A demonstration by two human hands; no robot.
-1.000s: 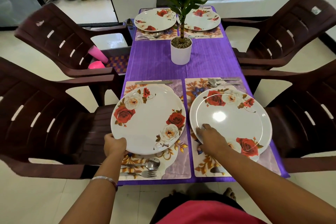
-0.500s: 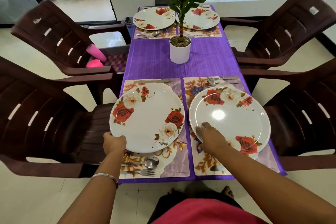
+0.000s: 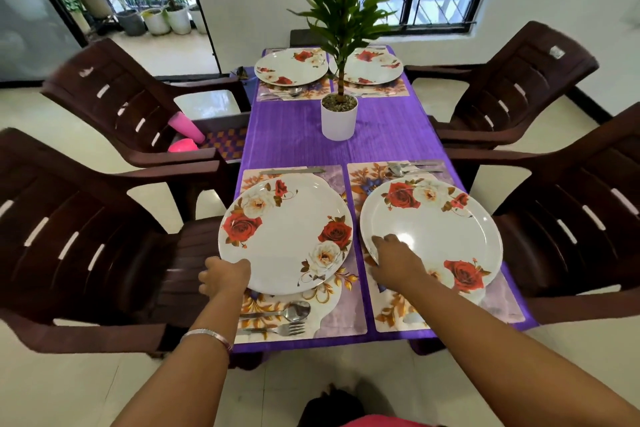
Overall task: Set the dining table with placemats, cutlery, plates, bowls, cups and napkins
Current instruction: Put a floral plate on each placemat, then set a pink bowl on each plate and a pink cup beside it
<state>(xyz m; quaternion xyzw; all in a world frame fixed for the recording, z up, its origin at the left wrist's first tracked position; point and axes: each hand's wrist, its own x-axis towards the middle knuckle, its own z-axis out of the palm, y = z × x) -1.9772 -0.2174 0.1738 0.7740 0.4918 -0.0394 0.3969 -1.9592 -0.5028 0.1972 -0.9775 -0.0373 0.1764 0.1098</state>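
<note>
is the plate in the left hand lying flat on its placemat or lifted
Cannot tell. The left hand grips the rose-patterned white round plate at its near rim over the floral placemat.

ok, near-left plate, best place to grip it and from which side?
Grip the near-left plate at its thin near-left rim, coming from the table's near edge, where the left hand already holds it. It lies flat and wide; that rim overhangs the placemat, leaving room for fingers underneath.
</note>
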